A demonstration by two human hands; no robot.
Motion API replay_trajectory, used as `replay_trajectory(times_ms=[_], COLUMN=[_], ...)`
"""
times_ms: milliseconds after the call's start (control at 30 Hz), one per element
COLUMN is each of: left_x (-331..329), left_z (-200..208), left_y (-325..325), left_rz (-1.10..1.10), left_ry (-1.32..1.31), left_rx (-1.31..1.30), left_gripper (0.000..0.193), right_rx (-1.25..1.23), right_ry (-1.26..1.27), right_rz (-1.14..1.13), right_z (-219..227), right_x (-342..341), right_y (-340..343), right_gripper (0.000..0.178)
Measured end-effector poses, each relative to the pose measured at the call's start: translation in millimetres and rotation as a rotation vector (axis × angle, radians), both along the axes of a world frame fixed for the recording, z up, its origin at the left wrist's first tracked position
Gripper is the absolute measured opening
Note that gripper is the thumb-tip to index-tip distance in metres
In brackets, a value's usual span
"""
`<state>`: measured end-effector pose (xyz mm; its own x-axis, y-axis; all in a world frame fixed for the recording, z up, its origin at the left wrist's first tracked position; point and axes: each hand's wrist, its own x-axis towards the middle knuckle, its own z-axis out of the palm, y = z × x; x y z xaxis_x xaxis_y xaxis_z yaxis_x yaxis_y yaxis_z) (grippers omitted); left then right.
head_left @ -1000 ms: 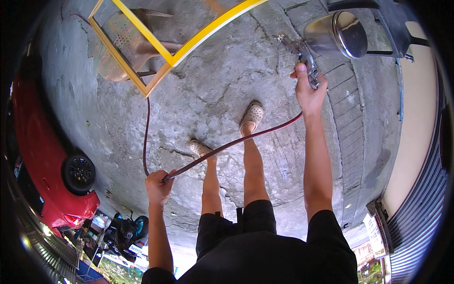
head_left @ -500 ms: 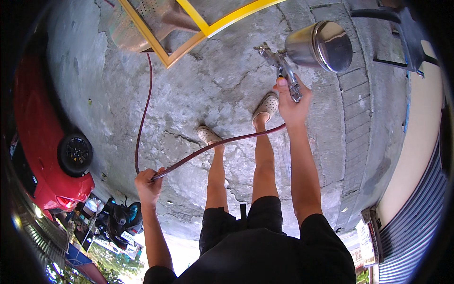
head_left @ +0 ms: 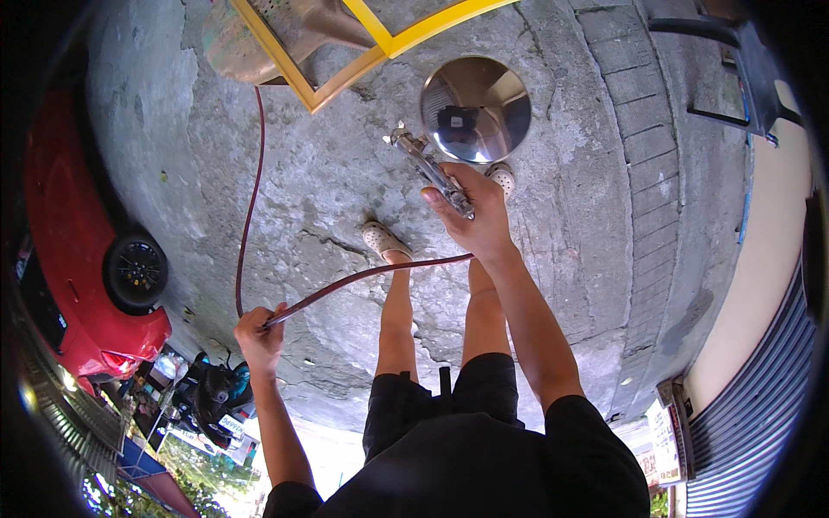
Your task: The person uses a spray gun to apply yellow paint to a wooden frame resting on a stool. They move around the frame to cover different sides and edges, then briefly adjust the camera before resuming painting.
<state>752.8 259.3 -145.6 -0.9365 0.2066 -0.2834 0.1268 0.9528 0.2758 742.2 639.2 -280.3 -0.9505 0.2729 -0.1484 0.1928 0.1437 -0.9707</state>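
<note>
My right hand is closed round the grip of a metal spray gun, held out over the ground in front of me. On top of the gun sits a shiny silver paint cup with a mirror-like lid. A dark red air hose runs from below my right hand across to my left hand, whose fingers wrap round it. From there the hose continues up and away toward the frame. Ahead is a yellow frame, its left part more golden than its bright right part.
Beneath the frame lies a brownish, paint-speckled plastic chair. A red car and a motorcycle stand to the left. At the far right is a dark chair-like object beside a wall. Cracked concrete spreads underfoot.
My right hand has swung left and nearer with the spray gun, tipping the cup so its lid faces me. My left hand has shifted slightly left, still holding the hose.
</note>
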Motion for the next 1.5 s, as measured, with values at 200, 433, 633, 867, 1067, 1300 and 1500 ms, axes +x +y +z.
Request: replay_trajectory(times_ms=[200, 433, 633, 867, 1067, 1300, 1500], left_x=[-6.7, -19.7, -34.7, -46.7, -51.6, -27.5, -27.1], left_z=[-9.4, -19.0, -20.4, -24.5, -35.9, -71.7, -80.2], left_y=[32.9, 86.9, 135.9, 193.9, 229.1, 226.3, 204.6], left_rz=[0.038, 0.054, 0.026, 0.008, -0.048, 0.056, 0.096], left_ry=[-0.067, -0.125, -0.159, -0.195, -0.188, -0.179, -0.218], left_rx=[0.052, 0.116, 0.132, 0.142, 0.151, 0.146, 0.234], left_gripper=[0.04, 0.035, 0.033, 0.033, 0.034, 0.027, 0.022], right_rx=[0.17, 0.267, 0.316, 0.378, 0.438, 0.197, 0.251], right_ry=[-0.025, 0.006, 0.021, -0.001, -0.022, -0.137, -0.286], right_rz=[-0.122, -0.323, -0.443, -0.557, -0.674, -0.684, -0.512], right_z=[-7.1, -18.7, -36.0, -43.8, -43.6, 18.4, 85.4], right_x=[-28.7, -54.6, -65.0, -80.8, -98.5, -22.7, 60.4], right_y=[52.0, 133.6, 205.3, 287.7, 346.5, 327.5, 288.8], right_gripper=[0.029, 0.034, 0.037, 0.043, 0.046, 0.052, 0.054])
